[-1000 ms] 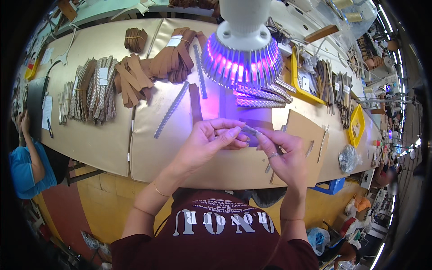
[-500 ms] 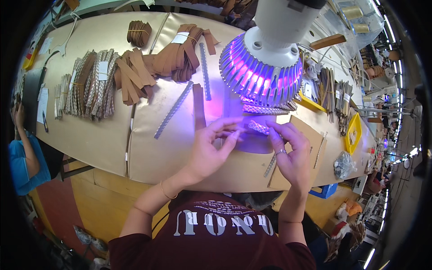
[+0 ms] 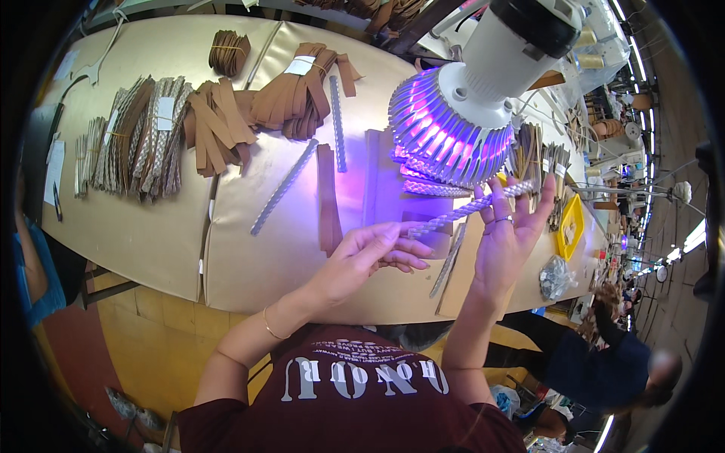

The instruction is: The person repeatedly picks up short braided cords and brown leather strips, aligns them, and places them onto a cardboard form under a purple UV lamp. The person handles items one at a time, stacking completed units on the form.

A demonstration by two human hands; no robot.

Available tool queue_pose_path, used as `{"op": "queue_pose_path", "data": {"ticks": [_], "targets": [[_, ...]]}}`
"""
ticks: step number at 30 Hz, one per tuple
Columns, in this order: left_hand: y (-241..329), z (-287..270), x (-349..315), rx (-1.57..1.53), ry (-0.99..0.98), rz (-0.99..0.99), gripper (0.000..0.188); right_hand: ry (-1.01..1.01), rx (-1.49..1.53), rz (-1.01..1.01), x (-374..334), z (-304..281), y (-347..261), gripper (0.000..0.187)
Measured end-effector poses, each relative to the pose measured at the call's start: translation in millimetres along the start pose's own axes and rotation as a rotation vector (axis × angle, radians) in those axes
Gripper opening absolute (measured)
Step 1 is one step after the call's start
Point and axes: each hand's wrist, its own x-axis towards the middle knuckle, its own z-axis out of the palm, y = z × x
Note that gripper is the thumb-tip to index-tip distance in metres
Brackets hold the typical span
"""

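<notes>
A silvery braided strap (image 3: 455, 216) slants up to the right between my hands, lit purple by the lamp (image 3: 451, 124) above it. My left hand (image 3: 375, 255) pinches its lower left end between thumb and fingers. At the other end, my right hand (image 3: 504, 238) is raised with fingers extended, and the strap runs between them. Behind the strap, more braided straps (image 3: 434, 187) lie under the lamp, partly hidden by it. A flat brown strip (image 3: 328, 200) lies beyond my left hand, close to two grey braided strips (image 3: 283, 186).
Bundled braided straps (image 3: 155, 140) and brown strips (image 3: 294, 94) lie at the far left and middle of the table. On the right are a yellow tray (image 3: 572, 226) and a clear plastic bag (image 3: 556, 278). A person in dark clothes (image 3: 593, 366) is at the lower right; another's blue sleeve (image 3: 38, 264) shows left.
My right hand has risen to the right and its fingers have spread around the strap. More of the strap's length now shows. A person has come into view at the lower right.
</notes>
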Motion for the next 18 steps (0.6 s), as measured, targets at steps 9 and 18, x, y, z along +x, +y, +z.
{"op": "queue_pose_path", "data": {"ticks": [9,18], "targets": [[1,2,13,-0.107,0.104,-0.068,0.027,0.237,-0.257,-0.133,-25,-6,7,0.073],[-14,1,7,0.001,0.186,-0.056,0.026,0.292,-1.418,-0.764,-38,-26,-1,0.057]]}}
